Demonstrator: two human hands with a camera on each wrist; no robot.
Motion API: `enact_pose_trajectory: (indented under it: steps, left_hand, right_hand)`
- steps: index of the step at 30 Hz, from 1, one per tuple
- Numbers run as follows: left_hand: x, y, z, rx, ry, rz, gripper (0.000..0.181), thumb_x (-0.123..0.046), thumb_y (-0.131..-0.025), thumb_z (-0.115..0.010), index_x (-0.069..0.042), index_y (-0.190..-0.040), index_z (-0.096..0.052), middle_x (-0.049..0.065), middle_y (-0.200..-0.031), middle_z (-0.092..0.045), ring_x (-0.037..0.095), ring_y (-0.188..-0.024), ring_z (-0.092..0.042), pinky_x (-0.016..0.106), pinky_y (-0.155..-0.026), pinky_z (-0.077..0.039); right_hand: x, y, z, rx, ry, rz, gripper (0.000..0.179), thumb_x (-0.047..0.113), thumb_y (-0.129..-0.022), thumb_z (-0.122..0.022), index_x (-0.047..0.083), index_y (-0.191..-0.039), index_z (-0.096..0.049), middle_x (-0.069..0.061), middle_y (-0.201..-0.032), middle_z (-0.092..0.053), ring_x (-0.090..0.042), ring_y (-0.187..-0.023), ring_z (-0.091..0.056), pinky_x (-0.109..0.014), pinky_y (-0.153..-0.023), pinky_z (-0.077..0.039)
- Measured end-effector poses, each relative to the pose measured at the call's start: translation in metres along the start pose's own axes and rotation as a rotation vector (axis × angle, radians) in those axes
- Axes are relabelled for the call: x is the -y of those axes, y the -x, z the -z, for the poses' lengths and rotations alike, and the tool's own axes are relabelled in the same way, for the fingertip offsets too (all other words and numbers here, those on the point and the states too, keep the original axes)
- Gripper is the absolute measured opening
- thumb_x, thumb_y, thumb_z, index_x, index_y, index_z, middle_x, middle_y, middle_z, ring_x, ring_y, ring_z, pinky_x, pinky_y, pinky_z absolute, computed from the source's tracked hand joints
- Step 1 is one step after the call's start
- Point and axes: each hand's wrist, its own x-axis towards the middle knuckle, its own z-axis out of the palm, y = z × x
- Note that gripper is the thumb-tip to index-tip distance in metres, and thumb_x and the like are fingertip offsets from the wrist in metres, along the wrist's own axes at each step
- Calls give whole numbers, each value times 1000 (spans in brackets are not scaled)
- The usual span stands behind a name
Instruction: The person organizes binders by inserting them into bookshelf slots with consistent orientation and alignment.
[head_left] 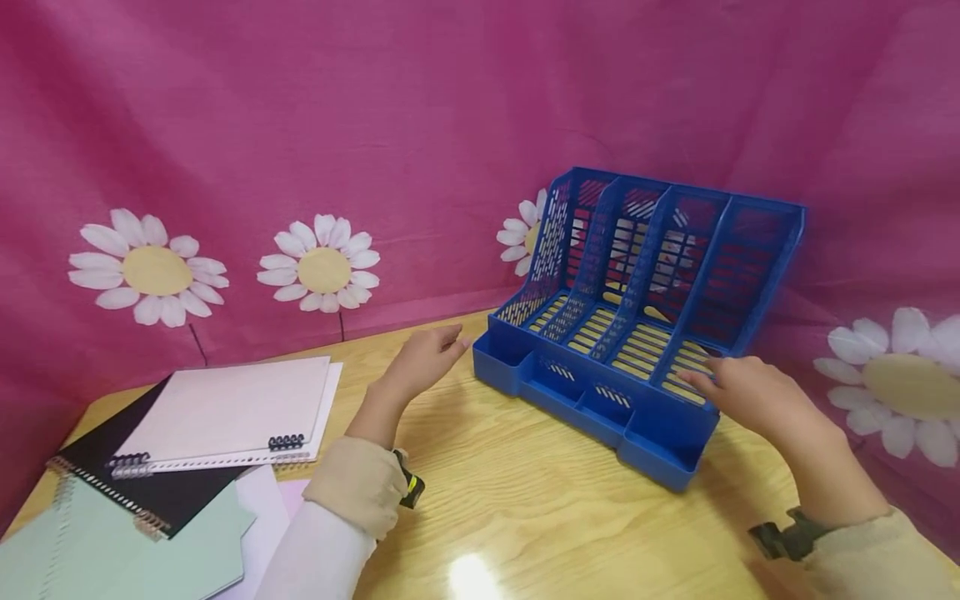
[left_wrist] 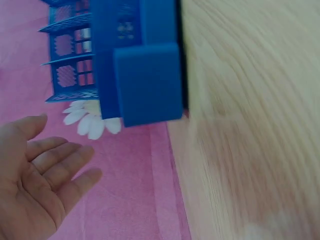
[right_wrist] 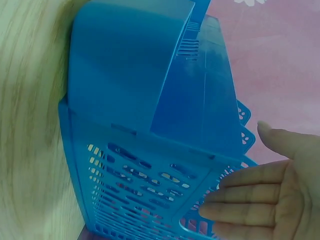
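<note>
Between the two hands stands the blue rack, upright on the tabletop and set at an angle. It is nearer to the right hand than to the left hand. Four tall bays with slotted walls make up its back part, and a row of low trays runs along its front.

The left hand is loosely open, palm turned toward the rack, thumb apart from gently bent fingers, and has hold of nothing. A gap shows between its fingertips and the rack's left end.

The right hand is open too, its fingers nearly straight and its thumb spread, with nothing in its grasp. It is right beside the rack's right wall; the right wrist view has its fingers overlapping a cut-out in that wall, and whether they touch it I cannot tell.

To the left of the left hand lie overlapping notebooks: a pale one on top of a black one, which partly covers a green one. A lilac sheet shows beside the green one, close to the left sleeve.

Beyond both hands hangs a pink cloth with white daisies. Each wrist wears a dark strap.
</note>
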Motion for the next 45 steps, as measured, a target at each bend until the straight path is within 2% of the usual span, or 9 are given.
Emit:
enact_pose_trajectory:
  steps: [6,11,15,20,26,31,38,41,45]
  left_hand:
    - [8,-16,-3,35,46,-22,48,-30,-99,-46,3,-134,-49,17,-136,-52,29,-127,-47,42,-106,-40]
    - [17,-28,-10,59,40,15,47,-29,-98,-47,3,-131,-52,17,-132,-55,29,-126,-49,41,-105,-40]
    - [22,-37,-14,54,39,49,46,-29,-98,-47,4,-129,-53,18,-130,-56,31,-126,-49,42,-105,-40]
    - [17,-49,-20,84,124,91,47,-28,-98,-48,4,-132,-51,19,-134,-52,34,-128,-46,45,-104,-40]
    - [9,-64,-25,123,76,81,45,-26,-99,-46,6,-129,-53,21,-131,-54,34,-127,-47,45,-103,-42]
    - [0,-77,-27,92,28,69,39,-23,-99,-43,6,-118,-62,21,-114,-63,32,-110,-56,43,-94,-47]
    - [-14,-88,-24,99,64,122,40,-23,-100,-41,7,-120,-60,20,-116,-62,30,-110,-56,41,-95,-46]
    - [-15,-93,-24,93,66,119,37,-21,-99,-43,6,-110,-65,14,-93,-62,25,-91,-54,34,-80,-47]
    - [-12,-95,-27,67,65,100,33,-18,-97,-47,6,-86,-67,3,-66,-45,19,-72,-45,26,-62,-38]
  right_hand:
    - [0,4,2,17,-33,-45,49,45,-97,-44,3,-78,-63,-5,-64,-56,-30,-63,-58,-48,-54,-47]
    - [2,8,1,25,-45,-77,47,42,-98,-44,8,-69,-60,-3,-59,-48,-22,-56,-51,-41,-50,-43]
    - [4,9,0,-14,-52,-105,47,37,-98,-45,11,-60,-53,-3,-57,-45,-23,-54,-49,-39,-48,-40]
    - [2,15,-1,-53,-53,-138,48,35,-98,-47,11,-56,-50,-5,-57,-46,-26,-53,-49,-38,-45,-39]
    - [-3,18,5,-47,-11,-161,45,31,-96,-51,11,-55,-47,-7,-57,-48,-28,-54,-51,-40,-43,-40]
    - [-3,15,13,43,-10,-184,38,30,-95,-54,10,-63,-55,-7,-62,-52,-28,-58,-54,-43,-44,-43]
    - [-3,9,17,225,-54,-186,35,29,-97,-51,9,-69,-59,-5,-61,-57,-20,-58,-56,-38,-49,-45]
    - [-3,7,17,272,-75,-169,37,27,-97,-51,9,-66,-59,-5,-58,-59,-17,-54,-58,-38,-51,-47]
    - [-6,6,12,309,-128,-114,38,22,-95,-53,8,-60,-56,-3,-54,-59,-14,-50,-59,-35,-60,-50]
